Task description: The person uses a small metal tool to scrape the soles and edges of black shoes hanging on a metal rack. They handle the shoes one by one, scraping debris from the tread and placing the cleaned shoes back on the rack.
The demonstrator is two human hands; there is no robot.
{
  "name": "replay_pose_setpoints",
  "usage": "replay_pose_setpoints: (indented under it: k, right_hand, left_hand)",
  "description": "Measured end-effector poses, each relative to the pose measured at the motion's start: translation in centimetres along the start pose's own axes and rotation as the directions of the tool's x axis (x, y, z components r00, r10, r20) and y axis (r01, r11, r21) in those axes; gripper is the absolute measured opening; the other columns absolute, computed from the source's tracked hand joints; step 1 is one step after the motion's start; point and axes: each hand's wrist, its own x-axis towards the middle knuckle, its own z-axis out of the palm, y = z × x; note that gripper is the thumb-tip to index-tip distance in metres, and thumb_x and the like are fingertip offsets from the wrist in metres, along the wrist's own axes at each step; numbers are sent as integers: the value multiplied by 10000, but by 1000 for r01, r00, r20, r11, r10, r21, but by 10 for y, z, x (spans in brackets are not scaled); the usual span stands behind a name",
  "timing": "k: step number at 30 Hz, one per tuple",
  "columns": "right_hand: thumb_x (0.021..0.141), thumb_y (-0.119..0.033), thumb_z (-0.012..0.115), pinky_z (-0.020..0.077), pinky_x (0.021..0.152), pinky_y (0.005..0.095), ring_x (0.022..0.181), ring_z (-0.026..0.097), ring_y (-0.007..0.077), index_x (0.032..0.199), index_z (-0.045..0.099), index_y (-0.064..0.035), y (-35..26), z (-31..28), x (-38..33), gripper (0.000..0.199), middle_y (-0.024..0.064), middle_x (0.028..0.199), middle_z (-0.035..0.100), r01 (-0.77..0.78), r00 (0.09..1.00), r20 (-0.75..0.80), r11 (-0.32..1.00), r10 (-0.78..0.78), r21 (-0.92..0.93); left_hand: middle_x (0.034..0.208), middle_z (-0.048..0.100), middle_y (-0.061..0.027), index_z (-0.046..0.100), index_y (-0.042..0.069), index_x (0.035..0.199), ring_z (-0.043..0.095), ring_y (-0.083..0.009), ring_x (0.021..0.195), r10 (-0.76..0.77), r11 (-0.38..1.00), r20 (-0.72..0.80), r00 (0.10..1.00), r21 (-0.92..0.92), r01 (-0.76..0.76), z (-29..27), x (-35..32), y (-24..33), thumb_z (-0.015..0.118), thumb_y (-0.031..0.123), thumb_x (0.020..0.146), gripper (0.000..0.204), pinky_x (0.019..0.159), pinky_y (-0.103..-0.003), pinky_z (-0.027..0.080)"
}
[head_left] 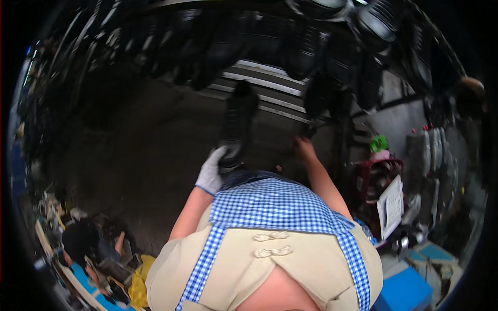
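Most fingers of the left hand [209, 173] are hidden by the dark shoe [239, 122] it grips, and the shoe's opening sinks into shadow. The right hand [304, 147] is dim and blurred; whether it holds anything cannot be told. Beyond both hands, the uppermost shoes [324, 4] are cut off by the top edge. To the right hand's right, marks on a white sheet [391, 207] are too small to read

From my remote seat I can read no text anywhere; the white sheet [386, 213] on the right carries faint marks, too small and blurred for me to decipher
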Motion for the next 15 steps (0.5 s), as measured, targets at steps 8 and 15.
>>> replay_pose_setpoints:
  k: [8, 15]
  right_hand:
    - [951, -311, 661, 379, 551, 211, 617, 497, 58, 1164, 670, -67, -26, 3, -27, 324, -5, 812, 645, 24, 991, 135, 999, -20, -28]
    - [977, -282, 604, 404, 932, 270, 1056, 542, 96, 1483, 456, -144, -81, 32, -27, 545, 19, 1324, 565, 467, 787, 373, 870, -491, 159]
  left_hand:
    - [1254, 598, -190, 381, 30, 1456, 635, -295, 1120, 138, 927, 95, 986, 337, -162, 6, -2, 12, 612, 129, 922, 591, 931, -431, 562]
    - [1357, 560, -186, 371, -14, 1472, 610, -275, 1184, 63, 952, 361, 930, 258, -164, -19, -5, 41, 655, 123, 875, 676, 1003, -378, 517]
